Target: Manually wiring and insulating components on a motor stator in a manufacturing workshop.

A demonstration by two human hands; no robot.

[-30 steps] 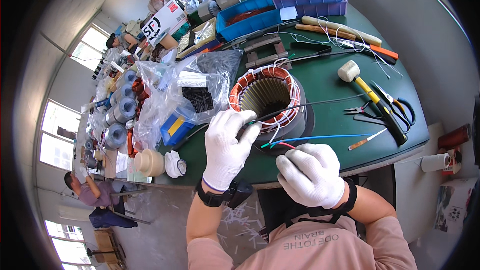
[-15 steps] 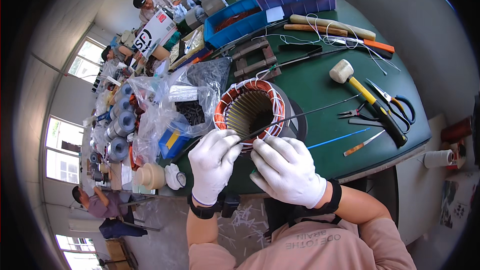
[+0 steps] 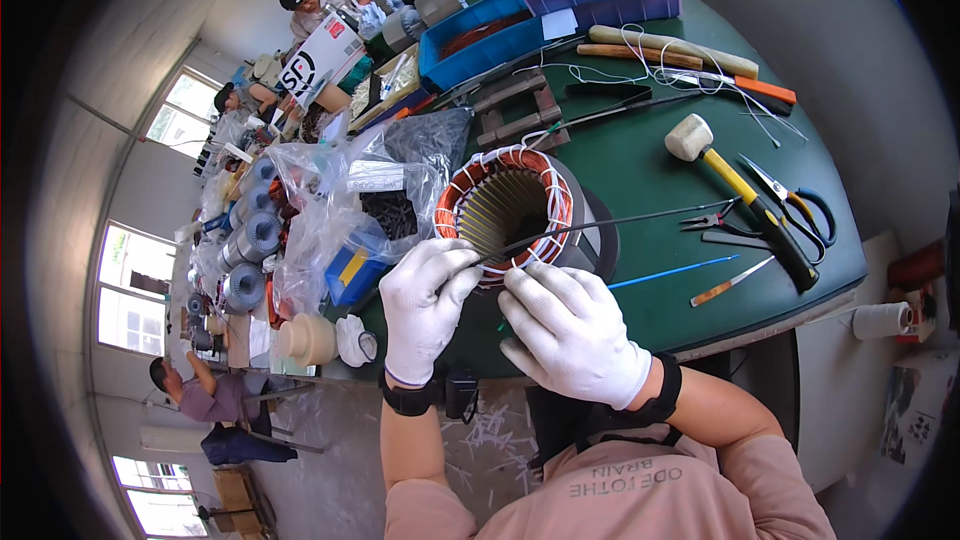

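Note:
A motor stator [image 3: 587, 202] stands near the table's front edge, its copper winding [image 3: 560, 190] laced with white cord around the open bore. Across the bore runs a long, thin black tube-like strand [image 3: 640, 216], its far end out to the right. My left hand [image 3: 420, 310], white-gloved, pinches this strand at the winding's lower left. Also gloved, my right hand [image 3: 570, 335] has its fingers bent together at the winding's front rim. What sits between those fingertips is hidden. A small green tip shows beside them.
To the right lie a mallet [image 3: 745, 200], scissors [image 3: 800, 202], pliers [image 3: 722, 224], a blue rod [image 3: 675, 273] and a wooden-handled blade [image 3: 730, 283]. Plastic bags [image 3: 320, 190] and a blue bin [image 3: 352, 275] crowd the left. Blue and purple bins [image 3: 470, 40] stand behind. Other people work farther left.
The black strand's far end has swung slightly right and nearer. Both hands stay at the winding's front rim with little movement. The whole view has shifted slightly.

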